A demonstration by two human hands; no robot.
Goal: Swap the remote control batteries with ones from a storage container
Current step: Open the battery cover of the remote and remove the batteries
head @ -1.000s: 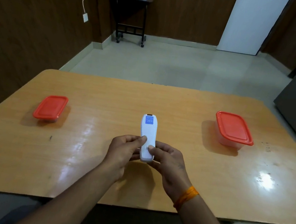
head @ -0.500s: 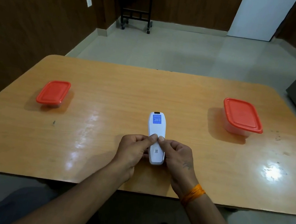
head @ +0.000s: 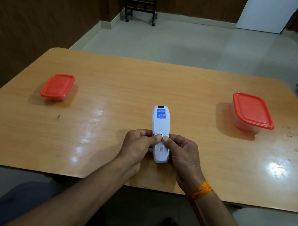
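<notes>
Fingers [head: 157, 138] of both hands are clenched around the near half of the white remote control [head: 160, 134], which lies face down on the wooden desk [head: 108, 91] between them: my left hand [head: 136, 146] cups its left side, my right hand [head: 184, 154] its right, and the two thumbs meet on the battery cover [head: 160, 151]. I judge the step in hand to be sliding that cover off toward me; a thin gap shows just beyond the thumbs, so it looks partly released. To do it well I would press down lightly with both thumbs and pull straight along the remote's length, with the other fingers pinning the body so it does not skid on the glossy desk, and I would avoid prying upward, which could snap the catch. The remote is slim and rounded, with a blue label near its far end, a dark window at the tip and a small printed code on the cover. No batteries are visible yet. Well apart to the left of the fingers sits a small red-lidded container [head: 57, 85], and well apart to the right a larger red-lidded container [head: 251, 111]; both are closed, and I cannot tell which holds the spare batteries.
</notes>
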